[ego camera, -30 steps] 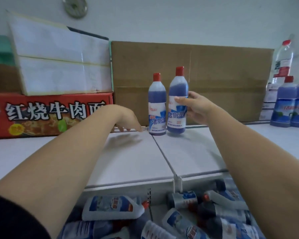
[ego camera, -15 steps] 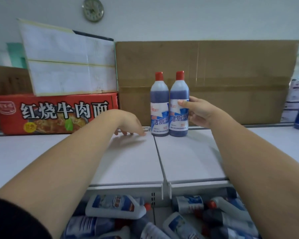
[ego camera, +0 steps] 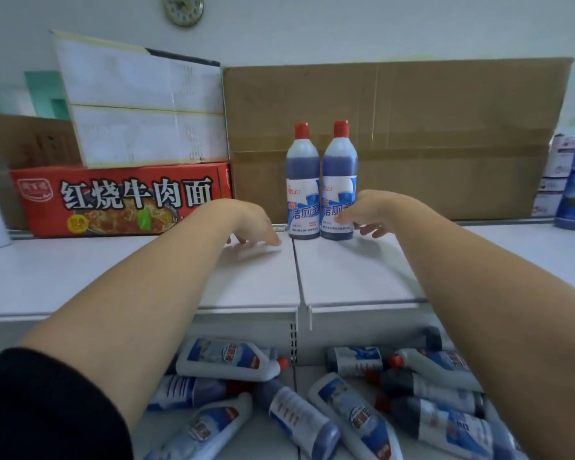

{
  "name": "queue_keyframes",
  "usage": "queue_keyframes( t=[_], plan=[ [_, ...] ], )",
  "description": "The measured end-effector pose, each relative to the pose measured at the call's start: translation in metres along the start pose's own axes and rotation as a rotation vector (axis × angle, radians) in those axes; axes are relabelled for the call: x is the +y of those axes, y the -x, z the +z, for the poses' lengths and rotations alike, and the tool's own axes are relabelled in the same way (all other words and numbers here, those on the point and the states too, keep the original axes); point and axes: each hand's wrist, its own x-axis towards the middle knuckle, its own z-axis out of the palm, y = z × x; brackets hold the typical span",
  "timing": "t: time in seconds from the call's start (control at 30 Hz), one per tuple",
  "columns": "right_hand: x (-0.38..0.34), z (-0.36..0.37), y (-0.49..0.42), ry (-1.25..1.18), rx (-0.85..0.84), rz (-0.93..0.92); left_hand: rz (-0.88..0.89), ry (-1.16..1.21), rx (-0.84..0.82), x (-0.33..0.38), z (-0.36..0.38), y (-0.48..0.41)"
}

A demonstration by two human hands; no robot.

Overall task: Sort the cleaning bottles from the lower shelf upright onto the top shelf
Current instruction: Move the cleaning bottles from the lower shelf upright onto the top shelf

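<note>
2 cleaning bottles stand upright and touching at the back of the top shelf [ego camera: 113, 277], so the step in hand looks like setting down the one on the right. Doing it well means letting go gently, with the base flat and the label forward, without nudging its neighbour. The left hand [ego camera: 253, 224] rests loosely bent fingertips on the shelf just beside the left bottle [ego camera: 303, 180] and holds nothing. The right bottle [ego camera: 340, 174] stands flush against it. The right hand [ego camera: 370, 212] sits low beside that bottle, with its thumb [ego camera: 343, 218] against the label and the other fingers splayed loosely by the base, touching rather than gripping. Many more bottles [ego camera: 229, 360] lie heaped on the lower shelf [ego camera: 263, 443].
</note>
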Motion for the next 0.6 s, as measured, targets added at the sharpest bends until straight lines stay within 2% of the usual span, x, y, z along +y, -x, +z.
queue_keyframes(
  t=[0.17, 0.33, 0.47, 0.6],
  plan=[
    [-0.005, 0.026, 0.023, 0.501, 0.130, -0.130, 0.026, -0.024, 0.092, 0.009, 0.019, 0.037],
    [-0.015, 0.048, 0.063, 0.477, 0.232, -0.277, 0.025, 0.025, 0.194, 0.006, 0.038, 0.081],
    [-0.032, 0.072, 0.092, 0.483, 0.184, -0.380, -0.001, 0.039, 0.268, -0.005, 0.050, 0.115],
    [-0.056, 0.091, 0.130, 0.445, 0.148, -0.445, -0.021, 0.060, 0.262, -0.018, 0.054, 0.154]
  ],
)
